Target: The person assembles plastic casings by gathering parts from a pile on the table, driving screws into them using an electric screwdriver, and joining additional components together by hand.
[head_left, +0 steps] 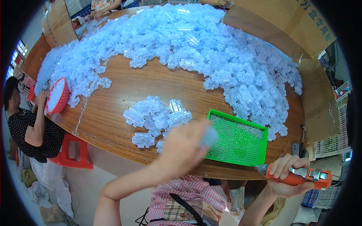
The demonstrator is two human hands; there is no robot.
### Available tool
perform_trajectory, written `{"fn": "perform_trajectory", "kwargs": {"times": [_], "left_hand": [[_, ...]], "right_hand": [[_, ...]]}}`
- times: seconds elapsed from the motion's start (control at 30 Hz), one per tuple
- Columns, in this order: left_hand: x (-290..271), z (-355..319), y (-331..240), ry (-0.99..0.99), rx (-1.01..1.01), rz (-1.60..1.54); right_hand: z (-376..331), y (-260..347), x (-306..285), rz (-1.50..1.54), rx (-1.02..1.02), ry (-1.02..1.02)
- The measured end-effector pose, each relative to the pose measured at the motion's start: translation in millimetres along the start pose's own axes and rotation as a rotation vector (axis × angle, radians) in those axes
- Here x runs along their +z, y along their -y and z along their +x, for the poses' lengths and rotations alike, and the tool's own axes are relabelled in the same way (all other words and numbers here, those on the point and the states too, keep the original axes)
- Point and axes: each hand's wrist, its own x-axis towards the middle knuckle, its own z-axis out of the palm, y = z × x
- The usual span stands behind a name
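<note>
My left hand (184,145), smeared by motion, is closed around a translucent bluish plastic part (208,137) in front of the green tray's left side. The green tray (266,145) holds many small silvery screws (230,130). My right hand (288,171) grips an orange electric screwdriver (319,178) past the tray's near right corner. The tool lies nearly level, its bit pointing left toward the tray's front edge. Beside my left hand sits a small group of clear plastic parts (151,110), with one part (143,139) slightly apart.
A large heap of clear plastic parts (181,34) curves across the brown table (151,79). Cardboard (320,101) stands along the right side. At the left, a person (32,128) is beside a red basket (62,98) and a red stool (73,152). Another person's hand (99,14) shows at the back.
</note>
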Motion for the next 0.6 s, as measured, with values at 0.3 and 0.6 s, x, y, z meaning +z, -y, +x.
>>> {"fn": "perform_trajectory", "kwargs": {"times": [0.3,0.6], "left_hand": [[-74.0,54.8,151.2,0.138,-0.277,0.181],[-79.3,81.5,143.8,0.530,-0.338,0.174]], "right_hand": [[-11.7,-20.3,-19.4,-0.055,0.043,0.000],[-9.5,-19.3,-26.1,-0.048,0.043,0.021]]}}
